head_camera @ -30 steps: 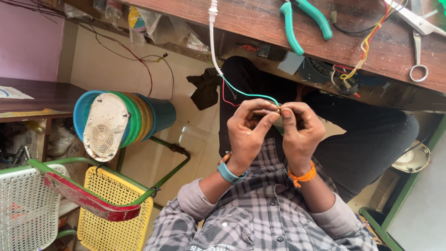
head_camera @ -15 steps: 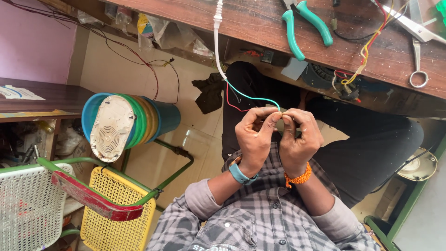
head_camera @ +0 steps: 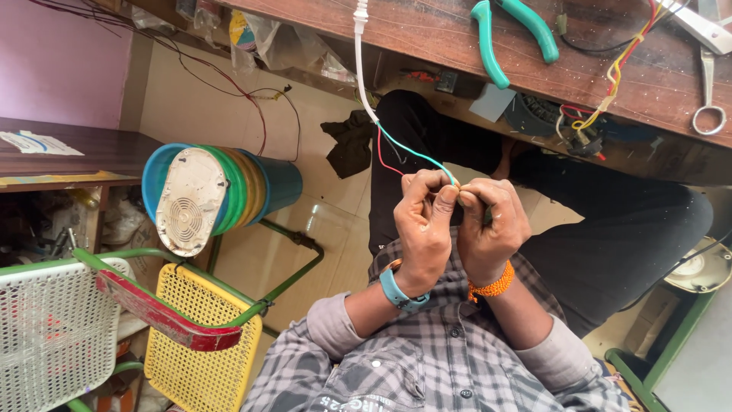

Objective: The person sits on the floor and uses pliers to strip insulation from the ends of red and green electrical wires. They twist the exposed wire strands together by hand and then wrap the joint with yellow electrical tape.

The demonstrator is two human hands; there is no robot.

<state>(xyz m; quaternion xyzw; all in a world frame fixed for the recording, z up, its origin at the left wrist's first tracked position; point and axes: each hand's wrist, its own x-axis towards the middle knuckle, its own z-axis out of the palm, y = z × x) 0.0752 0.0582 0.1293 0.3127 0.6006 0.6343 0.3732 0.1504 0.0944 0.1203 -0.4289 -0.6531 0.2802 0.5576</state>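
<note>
Teal and red wires (head_camera: 415, 152) split out of a white cable (head_camera: 358, 69) that drops off the wooden bench (head_camera: 457, 30) at 12 o'clock, and the teal end runs right into the person's hands at dead centre. Left hand (head_camera: 423, 229), the one with the teal watch, and right hand (head_camera: 492, 229), with the orange thread band, are pressed knuckle to knuckle. Both sets of fingertips are pinched tight on the wire tip between them.

Containers: at 9 o'clock a nest of plastic tubs (head_camera: 278, 183) lies on its side, blue outside with green and yellow rims showing, and a white vented round cover (head_camera: 189, 202) sits across the mouth. Can't see anything inside past that. Crumpled clear plastic bags (head_camera: 282, 38) hang under the bench around 11 o'clock, contents too blurry to call.

Labels: a flat white slip of paper (head_camera: 38, 143) with a blue mark lies on the dark shelf at far 9 o'clock.

Up on the bench, teal-handled pliers (head_camera: 488, 46) at 1 o'clock, scissors (head_camera: 707, 76) at 2.
</note>
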